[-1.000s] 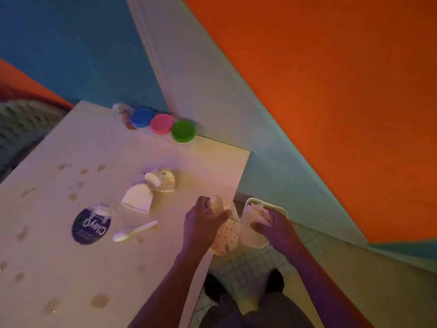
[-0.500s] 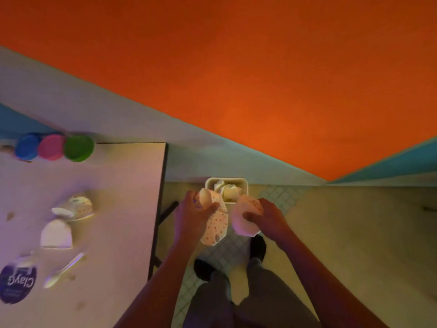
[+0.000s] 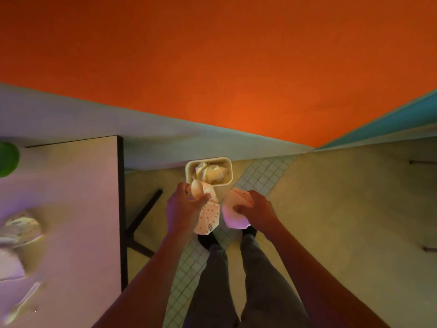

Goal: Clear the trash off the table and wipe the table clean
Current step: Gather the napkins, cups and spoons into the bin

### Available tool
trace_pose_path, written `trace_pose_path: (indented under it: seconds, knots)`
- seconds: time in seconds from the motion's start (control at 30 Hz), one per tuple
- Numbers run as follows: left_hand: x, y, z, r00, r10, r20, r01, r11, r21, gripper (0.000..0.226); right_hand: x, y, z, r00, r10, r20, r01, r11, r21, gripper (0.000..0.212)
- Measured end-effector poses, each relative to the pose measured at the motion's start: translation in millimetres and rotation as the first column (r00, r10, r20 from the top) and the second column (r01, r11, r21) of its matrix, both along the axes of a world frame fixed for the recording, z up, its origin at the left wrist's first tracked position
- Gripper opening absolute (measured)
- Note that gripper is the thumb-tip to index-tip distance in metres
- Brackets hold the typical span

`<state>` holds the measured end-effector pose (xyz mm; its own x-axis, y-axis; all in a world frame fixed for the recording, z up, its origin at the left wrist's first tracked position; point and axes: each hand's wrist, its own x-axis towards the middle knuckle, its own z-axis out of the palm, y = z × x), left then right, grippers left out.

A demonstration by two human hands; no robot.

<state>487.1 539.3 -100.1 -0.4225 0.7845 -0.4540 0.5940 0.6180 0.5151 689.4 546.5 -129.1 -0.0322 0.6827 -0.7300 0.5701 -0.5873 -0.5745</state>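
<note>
My left hand [image 3: 183, 209] grips a crumpled dotted paper cup [image 3: 208, 217] just in front of a small cream trash bin [image 3: 225, 162] on the floor. My right hand [image 3: 256, 208] holds a plain white paper cup [image 3: 233, 215] beside it, to the right. The bin holds crumpled white paper [image 3: 210, 172]. Both hands are off the table [image 3: 71, 209], to its right. On the table's left side lie another dotted cup [image 3: 22, 229], a white paper piece [image 3: 10, 266] and a plastic spoon [image 3: 23, 301], all blurred.
A green lid [image 3: 7, 159] sits at the table's far left edge. A dark table leg [image 3: 142, 216] slants under the right edge. My legs and dark shoes stand on tiled floor [image 3: 262, 176]. An orange wall rises behind the bin.
The view has swung right, away from the table and over the bin. Both hands carried their cups from the table's edge to just above the bin.
</note>
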Motion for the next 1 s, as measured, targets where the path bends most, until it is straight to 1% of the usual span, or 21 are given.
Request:
trace_pose_path:
  seconds: [0.13,0.33,0.43,0.57,0.63,0.87,1.0]
  knots:
    - [-8.6,10.3,-25.0,1.000,-0.022,-0.007,0.022,1.000,-0.005,0.053,-6.3,5.2,-22.4,1.000,-0.005,0.011,0.005,1.000,-0.024,0.041]
    - [-26.7,23.4,-81.3,0.997,-0.071,-0.032,0.070,0.997,-0.032,0.052,-20.5,19.2,-69.6,0.999,-0.023,0.035,0.024,1.000,-0.016,0.041]
    - [-31.0,29.2,-110.8,0.996,-0.082,-0.036,0.081,0.997,-0.018,0.055,-26.2,24.2,-92.3,0.999,-0.025,0.040,0.026,0.999,-0.021,0.042]
    - [-35.0,33.9,-165.2,0.994,-0.097,-0.044,0.098,0.995,0.018,0.061,-34.6,29.1,-136.7,0.998,-0.029,0.049,0.030,0.999,-0.017,0.042]
    - [-36.3,41.9,-185.8,0.992,-0.111,-0.058,0.113,0.993,0.044,0.061,-36.0,34.4,-154.3,0.998,-0.028,0.054,0.028,1.000,-0.006,0.042]
    - [-60.5,55.2,-288.5,0.974,-0.149,-0.170,0.156,0.987,0.027,0.060,-56.7,46.7,-251.7,0.997,0.053,0.053,-0.054,0.998,0.015,0.045]
    - [-73.4,72.2,-335.2,0.953,-0.201,-0.227,0.227,0.969,0.093,0.061,-72.9,63.7,-295.8,0.999,0.045,0.006,-0.045,0.998,0.037,0.049]
